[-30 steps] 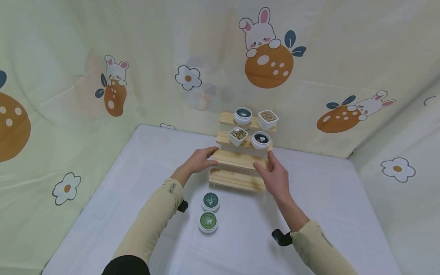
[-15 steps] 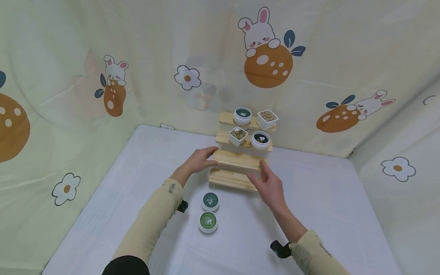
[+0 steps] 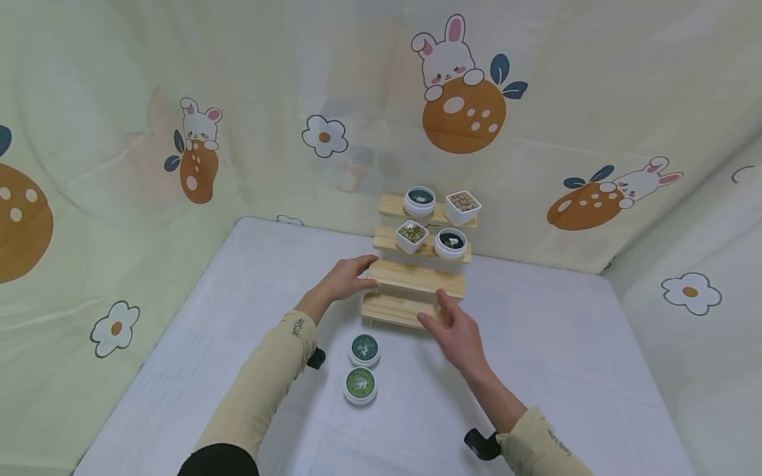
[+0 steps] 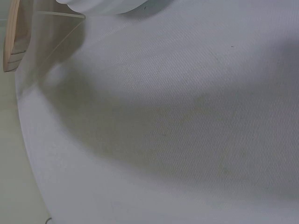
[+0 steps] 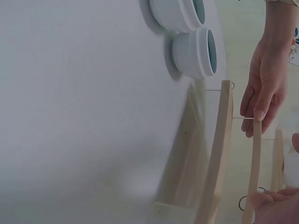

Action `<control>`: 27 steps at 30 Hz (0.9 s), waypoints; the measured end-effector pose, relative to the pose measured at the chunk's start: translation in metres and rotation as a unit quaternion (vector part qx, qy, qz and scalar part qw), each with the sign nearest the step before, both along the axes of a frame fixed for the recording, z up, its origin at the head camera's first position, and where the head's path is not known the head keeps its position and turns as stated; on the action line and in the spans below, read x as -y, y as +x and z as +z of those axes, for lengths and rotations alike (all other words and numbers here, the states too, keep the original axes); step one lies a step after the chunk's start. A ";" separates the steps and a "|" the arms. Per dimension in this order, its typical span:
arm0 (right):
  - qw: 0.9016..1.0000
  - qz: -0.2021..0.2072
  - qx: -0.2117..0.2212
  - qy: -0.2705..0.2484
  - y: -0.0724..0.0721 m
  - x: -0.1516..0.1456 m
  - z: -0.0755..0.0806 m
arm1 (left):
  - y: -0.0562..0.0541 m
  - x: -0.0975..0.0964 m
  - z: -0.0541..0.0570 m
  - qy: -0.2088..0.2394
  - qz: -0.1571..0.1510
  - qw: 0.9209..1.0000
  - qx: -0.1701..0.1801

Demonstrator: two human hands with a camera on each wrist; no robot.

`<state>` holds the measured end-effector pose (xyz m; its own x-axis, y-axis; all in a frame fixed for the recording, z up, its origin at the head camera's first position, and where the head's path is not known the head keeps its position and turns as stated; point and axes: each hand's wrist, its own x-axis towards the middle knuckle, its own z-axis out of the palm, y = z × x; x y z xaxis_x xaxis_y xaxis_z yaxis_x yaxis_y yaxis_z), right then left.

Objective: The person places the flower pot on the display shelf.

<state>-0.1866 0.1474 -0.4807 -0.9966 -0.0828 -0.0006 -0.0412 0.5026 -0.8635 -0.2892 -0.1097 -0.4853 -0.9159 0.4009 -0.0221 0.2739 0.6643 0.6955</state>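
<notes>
Right hand [image 3: 457,332] moved down the rack [image 3: 411,274] to just by the lowest board's right end; the left hand [image 3: 342,279] stayed put.
Right fingers were parted, holding nothing; left thumb and fingers pinched the left end of the third board from the top. Four flat, wood-grained boards made the stepped rack, near the back edge of the cloth-covered table [image 3: 536,330]. Two round jars [image 3: 419,210] and two square pots [image 3: 461,217], white and glossy, sat above; two more round jars [image 3: 365,362] stood in front. Room remained toward both side edges.

A high head view looks forward-down; closer wrist views share its tiered wooden rack [image 3: 415,276], left's at ten o'clock, right's at four.
</notes>
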 end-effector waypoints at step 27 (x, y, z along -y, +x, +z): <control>0.990 0.137 -0.015 -0.042 0.025 0.042 -0.033 | 0.002 0.000 0.001 0.002 0.007 1.000 0.008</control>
